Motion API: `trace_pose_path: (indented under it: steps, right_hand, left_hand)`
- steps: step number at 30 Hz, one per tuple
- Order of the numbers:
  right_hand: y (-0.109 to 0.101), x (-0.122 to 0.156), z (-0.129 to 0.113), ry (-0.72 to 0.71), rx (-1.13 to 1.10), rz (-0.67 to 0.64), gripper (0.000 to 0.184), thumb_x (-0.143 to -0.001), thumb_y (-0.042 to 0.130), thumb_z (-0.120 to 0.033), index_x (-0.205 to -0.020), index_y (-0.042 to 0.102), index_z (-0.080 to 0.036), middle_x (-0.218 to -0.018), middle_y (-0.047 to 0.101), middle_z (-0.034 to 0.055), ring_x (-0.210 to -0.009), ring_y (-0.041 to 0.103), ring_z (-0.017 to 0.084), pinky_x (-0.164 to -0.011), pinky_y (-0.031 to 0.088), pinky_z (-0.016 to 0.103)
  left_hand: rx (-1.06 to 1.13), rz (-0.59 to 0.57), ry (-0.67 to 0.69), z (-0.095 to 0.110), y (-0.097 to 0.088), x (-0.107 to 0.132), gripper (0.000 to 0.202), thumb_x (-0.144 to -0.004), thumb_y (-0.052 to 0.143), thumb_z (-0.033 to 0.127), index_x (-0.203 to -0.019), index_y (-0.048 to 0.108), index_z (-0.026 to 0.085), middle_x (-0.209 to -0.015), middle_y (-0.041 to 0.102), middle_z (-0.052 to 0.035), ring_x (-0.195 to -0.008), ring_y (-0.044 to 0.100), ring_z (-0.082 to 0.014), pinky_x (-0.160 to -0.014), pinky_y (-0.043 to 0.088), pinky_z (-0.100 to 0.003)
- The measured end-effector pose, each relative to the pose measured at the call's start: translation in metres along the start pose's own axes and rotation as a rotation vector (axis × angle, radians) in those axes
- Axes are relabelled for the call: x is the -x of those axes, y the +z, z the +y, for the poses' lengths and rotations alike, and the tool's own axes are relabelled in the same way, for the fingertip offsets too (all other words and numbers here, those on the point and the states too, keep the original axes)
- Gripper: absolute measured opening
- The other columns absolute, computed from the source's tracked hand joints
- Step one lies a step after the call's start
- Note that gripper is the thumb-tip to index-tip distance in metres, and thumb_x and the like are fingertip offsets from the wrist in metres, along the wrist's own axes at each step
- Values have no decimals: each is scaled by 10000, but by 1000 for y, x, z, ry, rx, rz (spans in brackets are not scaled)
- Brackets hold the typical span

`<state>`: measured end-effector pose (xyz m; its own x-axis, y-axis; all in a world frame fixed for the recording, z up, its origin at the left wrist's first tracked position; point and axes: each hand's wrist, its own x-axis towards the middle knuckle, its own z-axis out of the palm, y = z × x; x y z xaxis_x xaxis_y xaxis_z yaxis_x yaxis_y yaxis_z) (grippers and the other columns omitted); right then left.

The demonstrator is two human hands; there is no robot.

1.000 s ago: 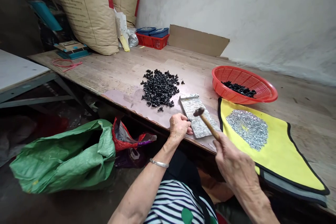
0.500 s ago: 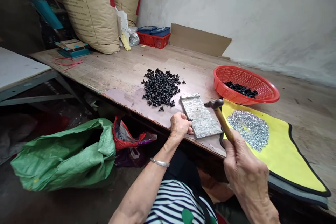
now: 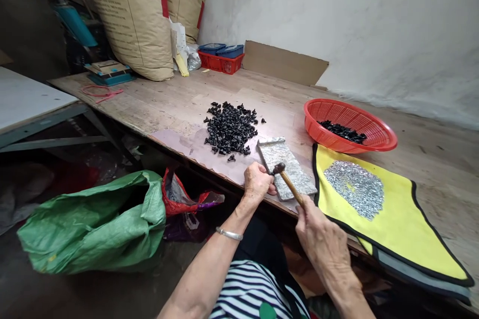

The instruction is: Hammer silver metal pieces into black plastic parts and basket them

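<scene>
My right hand [image 3: 322,232] is wrapped round the wooden handle of a hammer [image 3: 291,184]. The hammer's dark head is down at the left edge of a flat metal plate [image 3: 290,164], close to my left fingertips. My left hand [image 3: 258,181] pinches a small black part at that edge; most of the part is hidden by the fingers and the hammer head. Beyond the left hand lies a pile of small black parts [image 3: 230,128]. Right of the plate, many small shiny metal pieces [image 3: 355,188] are spread on a yellow cloth [image 3: 407,229] with black edging.
A red plastic basket [image 3: 352,147] holding more black parts stands behind the cloth. Large paper sacks [image 3: 129,20], a red crate [image 3: 220,64] and a cardboard strip [image 3: 284,64] line the back. An open green sack [image 3: 90,227] sits below the table's front edge at left.
My right hand has swung the hammer down and to the left, bringing its head from above the plate's right side to beside my left fingertips. The left hand keeps its pinch.
</scene>
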<state>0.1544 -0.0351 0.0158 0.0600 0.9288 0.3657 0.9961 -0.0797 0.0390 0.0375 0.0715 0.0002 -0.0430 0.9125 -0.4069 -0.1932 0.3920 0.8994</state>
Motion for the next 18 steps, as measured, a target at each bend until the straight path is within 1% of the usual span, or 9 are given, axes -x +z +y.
trace_pose_path:
  steps: [2, 5, 7, 8, 9, 11, 15, 17, 18]
  right_hand:
    - [1, -6, 7, 117, -156, -96, 338, -869, 407, -274, -1121, 617, -193, -681, 644, 50, -482, 528, 134, -467, 313, 247]
    - [1, -19, 19, 335, -619, -237, 412, -809, 449, -362, -1143, 580, -158, -610, 583, 18, -474, 503, 136, -458, 374, 252]
    - [4, -27, 26, 408, -904, -324, 500, -778, 458, -410, -1193, 522, -139, -583, 541, -14, -425, 465, 126, -410, 380, 252]
    - [6, -30, 28, 405, -952, -352, 512, -773, 454, -411, -1204, 507, -140, -579, 532, -22, -411, 455, 124, -395, 377, 251]
    - [8, -33, 30, 384, -942, -364, 493, -769, 452, -393, -1191, 514, -145, -579, 531, -23, -414, 458, 125, -396, 379, 251]
    - [8, -36, 31, 334, -815, -337, 384, -759, 459, -325, -1083, 585, -161, -581, 538, -8, -476, 490, 136, -453, 399, 255]
    - [-5, -35, 27, 282, -600, -159, 197, -745, 488, -258, -819, 650, -172, -712, 580, 75, -755, 525, 211, -670, 409, 330]
    - [-14, -31, 22, 245, -604, -80, 186, -757, 492, -277, -765, 647, -174, -775, 598, 95, -812, 519, 228, -712, 403, 350]
    - [-17, -29, 18, 245, -682, -105, 202, -773, 491, -307, -768, 646, -178, -767, 603, 88, -776, 527, 215, -687, 411, 339]
  left_hand:
    - [31, -11, 4, 1, 0, 1, 321, -544, 574, 0, -755, 415, 183, -315, 450, 84, -297, 511, -152, -340, 491, -282]
    - [119, -52, 24, 3, -4, 6, 318, -544, 604, 36, -753, 411, 180, -336, 460, 82, -299, 497, -136, -345, 495, -289]
    - [185, -105, 59, 3, -9, 13, 313, -539, 608, 61, -758, 415, 174, -358, 478, 77, -296, 480, -121, -351, 501, -297]
    - [214, -136, 79, 3, -12, 17, 313, -536, 611, 75, -764, 419, 170, -373, 489, 75, -297, 475, -116, -356, 504, -301]
    - [237, -168, 98, 3, -16, 22, 315, -534, 617, 89, -771, 423, 167, -390, 502, 72, -299, 473, -111, -360, 507, -304]
    - [268, -221, 130, 2, -23, 31, 324, -536, 627, 114, -789, 432, 161, -423, 516, 70, -304, 468, -104, -366, 511, -307]
    - [311, -277, 151, 4, -32, 50, 317, -557, 617, 132, -819, 441, 157, -468, 508, 75, -318, 439, -83, -351, 506, -302]
    - [334, -303, 141, 7, -33, 57, 312, -555, 613, 124, -816, 444, 158, -476, 485, 83, -319, 418, -72, -339, 501, -297]
    - [345, -319, 135, 8, -32, 60, 311, -552, 612, 116, -812, 448, 157, -480, 475, 86, -318, 410, -67, -335, 499, -295]
